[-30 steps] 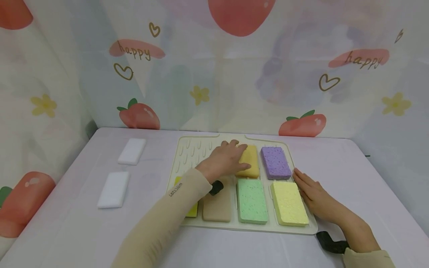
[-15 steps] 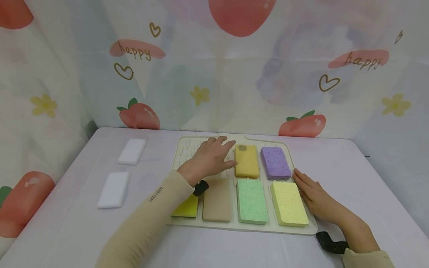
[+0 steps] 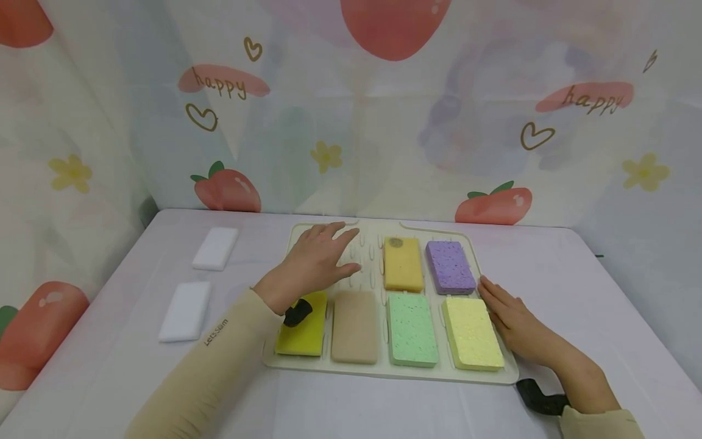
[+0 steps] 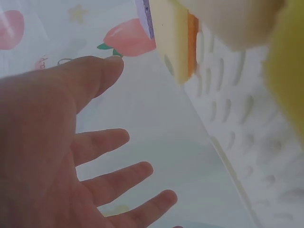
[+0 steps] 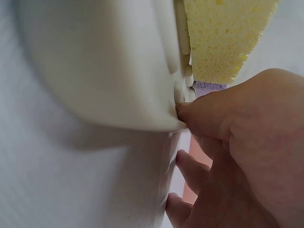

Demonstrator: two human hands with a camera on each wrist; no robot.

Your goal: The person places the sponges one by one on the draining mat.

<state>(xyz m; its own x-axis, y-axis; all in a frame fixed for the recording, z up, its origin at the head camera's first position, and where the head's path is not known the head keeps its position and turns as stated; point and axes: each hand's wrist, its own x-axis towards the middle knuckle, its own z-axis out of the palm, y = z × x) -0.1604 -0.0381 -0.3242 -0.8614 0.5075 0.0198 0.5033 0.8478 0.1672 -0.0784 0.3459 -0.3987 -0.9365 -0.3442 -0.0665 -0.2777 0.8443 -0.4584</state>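
Observation:
My left hand, fingers spread, hovers over the back left of the cream ridged tray and holds nothing; the left wrist view shows the same spread fingers. To its right on the tray lies a tan-yellow sponge with a dark spot, beside a purple sponge. A bright yellow sponge, a beige sponge, a green sponge and a pale yellow sponge form the front row. My right hand rests along the tray's right edge; its thumb touches the rim.
Two white sponge blocks lie on the table's left side, the rear block and the front block. A patterned cloth wall rises behind the table and along its left.
My left hand has moved left, away from the tan-yellow sponge, uncovering it and the tray's ridges beside it. My right hand has stayed at the tray's edge.

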